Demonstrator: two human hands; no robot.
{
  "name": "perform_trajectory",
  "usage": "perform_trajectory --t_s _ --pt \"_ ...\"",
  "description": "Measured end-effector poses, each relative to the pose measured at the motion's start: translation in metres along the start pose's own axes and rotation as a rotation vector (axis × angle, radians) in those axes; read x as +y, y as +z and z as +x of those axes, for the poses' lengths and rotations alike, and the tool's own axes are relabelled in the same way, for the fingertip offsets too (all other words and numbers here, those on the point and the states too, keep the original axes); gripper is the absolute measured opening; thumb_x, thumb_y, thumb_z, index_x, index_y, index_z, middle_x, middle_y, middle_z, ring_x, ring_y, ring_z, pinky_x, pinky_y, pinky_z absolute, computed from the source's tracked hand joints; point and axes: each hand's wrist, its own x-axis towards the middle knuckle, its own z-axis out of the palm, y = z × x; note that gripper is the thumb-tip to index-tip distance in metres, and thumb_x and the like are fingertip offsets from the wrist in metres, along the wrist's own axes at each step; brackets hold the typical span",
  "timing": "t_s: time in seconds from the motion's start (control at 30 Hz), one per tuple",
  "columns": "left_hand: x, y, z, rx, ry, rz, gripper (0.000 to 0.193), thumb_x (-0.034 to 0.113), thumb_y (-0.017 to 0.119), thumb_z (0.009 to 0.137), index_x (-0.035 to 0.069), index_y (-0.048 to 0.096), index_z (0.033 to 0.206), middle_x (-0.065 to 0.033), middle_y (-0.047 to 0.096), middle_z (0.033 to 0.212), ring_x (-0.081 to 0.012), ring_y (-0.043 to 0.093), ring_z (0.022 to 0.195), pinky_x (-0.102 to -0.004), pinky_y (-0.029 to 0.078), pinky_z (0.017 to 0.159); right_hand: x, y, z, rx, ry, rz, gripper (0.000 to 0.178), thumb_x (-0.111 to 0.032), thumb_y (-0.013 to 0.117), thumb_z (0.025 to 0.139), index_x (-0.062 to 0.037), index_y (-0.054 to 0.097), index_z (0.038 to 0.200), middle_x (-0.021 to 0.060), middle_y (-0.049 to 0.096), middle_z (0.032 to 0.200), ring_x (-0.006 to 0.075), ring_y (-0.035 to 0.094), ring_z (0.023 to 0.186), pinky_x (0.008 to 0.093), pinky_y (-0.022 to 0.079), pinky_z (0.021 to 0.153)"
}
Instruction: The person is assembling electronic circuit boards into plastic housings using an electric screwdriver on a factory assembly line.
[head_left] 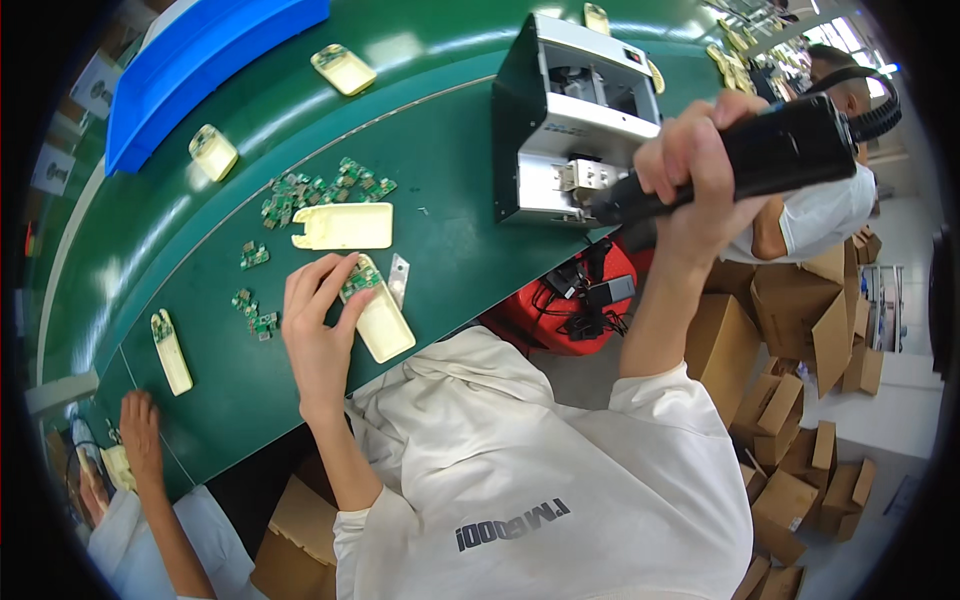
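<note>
My left hand [322, 330] holds a cream plastic shell [386, 328] on the green table, thumb and fingertips at its upper end. A small green circuit board [361, 278] lies in that end, partly under my fingers. Raised at the right, my right hand [705, 180] is wrapped round a black electric screwdriver [780, 150] with a cable at its back. The screwdriver's front end reaches the silver block [590, 178] on a screw feeder [570, 110]; its tip is hard to make out. A flat metal strip [399, 280] lies beside the held shell.
Another cream shell [345, 227] lies just beyond, near a pile of circuit boards [325, 190]. More shells with boards [343, 70] lie on the far strip, near a blue bin [200, 75]. A red stool [575, 305] carries cables. Co-workers are at left and right; cardboard boxes [800, 300] stand behind.
</note>
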Motion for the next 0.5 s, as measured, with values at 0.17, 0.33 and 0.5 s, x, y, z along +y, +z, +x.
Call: perform_trajectory --t_s 0.17,0.33,0.5 --pt "-0.005 0.0 -0.002 0.016 0.013 0.014 0.036 0.008 0.078 0.07 0.003 0.07 0.105 -0.0067 0.065 0.102 -0.0258 0.058 0.097 -0.0364 0.047 0.081 -0.007 -0.002 -0.019 -0.101 0.063 0.124 0.026 -0.007 0.062 0.086 -0.0026 0.042 0.103 0.0043 0.044 0.061 0.0095 0.04 0.041 0.0243 0.036 0.038" --pt "-0.007 0.002 -0.002 0.018 0.065 0.004 0.036 0.01 0.079 0.07 0.005 0.07 0.104 -0.0055 0.065 0.102 -0.0251 0.058 0.097 -0.0359 0.047 0.08 -0.017 0.026 -0.02 -0.25 0.05 0.275 0.03 -0.012 0.059 0.088 -0.004 0.037 0.107 0.0053 0.042 0.062 0.01 0.037 0.042 0.0257 0.037 0.039" --pt "-0.009 0.004 -0.005 0.059 0.036 -0.031 0.033 0.01 0.079 0.069 0.006 0.07 0.101 -0.0044 0.066 0.101 -0.0241 0.059 0.097 -0.0354 0.047 0.081 -0.006 0.059 -0.02 -0.314 0.081 0.266 0.026 -0.018 0.055 0.09 -0.0046 0.04 0.107 0.0051 0.043 0.068 0.0114 0.039 0.046 0.0264 0.038 0.045"
